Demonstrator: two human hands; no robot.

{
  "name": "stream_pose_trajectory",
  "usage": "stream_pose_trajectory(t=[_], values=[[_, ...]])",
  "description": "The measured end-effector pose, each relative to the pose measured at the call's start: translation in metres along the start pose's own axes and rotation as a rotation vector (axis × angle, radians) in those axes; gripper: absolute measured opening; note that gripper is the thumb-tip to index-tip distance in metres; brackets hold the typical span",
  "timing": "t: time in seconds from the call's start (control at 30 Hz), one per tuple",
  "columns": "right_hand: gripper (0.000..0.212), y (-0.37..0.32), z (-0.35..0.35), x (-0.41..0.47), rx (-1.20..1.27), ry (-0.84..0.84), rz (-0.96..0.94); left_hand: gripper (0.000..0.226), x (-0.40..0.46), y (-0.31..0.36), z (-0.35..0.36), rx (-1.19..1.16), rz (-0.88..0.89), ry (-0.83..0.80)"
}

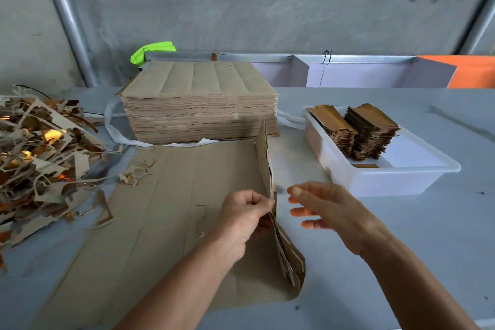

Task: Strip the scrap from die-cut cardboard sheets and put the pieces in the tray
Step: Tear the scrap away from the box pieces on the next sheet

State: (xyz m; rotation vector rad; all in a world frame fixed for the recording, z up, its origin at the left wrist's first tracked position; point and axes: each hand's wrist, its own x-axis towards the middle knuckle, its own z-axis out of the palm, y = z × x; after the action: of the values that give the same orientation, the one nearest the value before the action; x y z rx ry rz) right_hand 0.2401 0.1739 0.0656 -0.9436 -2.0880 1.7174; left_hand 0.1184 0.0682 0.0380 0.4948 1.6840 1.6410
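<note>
While the left hand (242,211) is pinching the right-hand edge of a die-cut cardboard sheet (171,211) between thumb and curled fingers and holding that edge folded upright, the right hand (328,211) is hovering just beside it with fingers straight and spread, gripping nothing. Most of the sheet is lying flat on a pale grey table (401,262), right in front of the person, with slits running along its length. Behind it a tall stack of uncut-looking brown sheets (199,104) is sitting on the table, with a white strap (112,126) trailing out from under it on both sides. To the right, a white plastic tray (388,179) is resting on the table, holding two stacks of stripped cardboard pieces (359,128) at its far end and one loose piece near its front wall. Over on the left edge of the table, a tangled heap of scrap strips (40,147), grey on one face and shiny gold on the other, is spilling toward the sheet. A rough grey concrete wall (267,2) is filling the background, with a metal pipe (67,19) slanting across it at the left. Along the far side of the table, a metal-framed rail with pale panels (348,69) is running, with something bright green (152,51) at its left end and an orange panel (471,72) at its right.
</note>
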Motion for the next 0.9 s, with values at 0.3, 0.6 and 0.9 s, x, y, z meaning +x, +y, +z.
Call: stream_pose_trajectory(t=[0.3, 0.6, 0.9], values=[[0.008, 0.011, 0.016, -0.014, -0.048, -0.117, 0.058, 0.037, -0.022, -0.001, -0.004, 0.154, 0.014, -0.056], [0.018, 0.008, 0.008, -0.017, -0.093, -0.081, 0.089, 0.047, -0.046, -0.006, -0.018, 0.033, -0.04, -0.235], [0.016, 0.013, -0.025, -0.019, -0.084, 0.081, 0.184, 0.014, -0.048, 0.0, -0.024, 0.146, -0.013, -0.101]])
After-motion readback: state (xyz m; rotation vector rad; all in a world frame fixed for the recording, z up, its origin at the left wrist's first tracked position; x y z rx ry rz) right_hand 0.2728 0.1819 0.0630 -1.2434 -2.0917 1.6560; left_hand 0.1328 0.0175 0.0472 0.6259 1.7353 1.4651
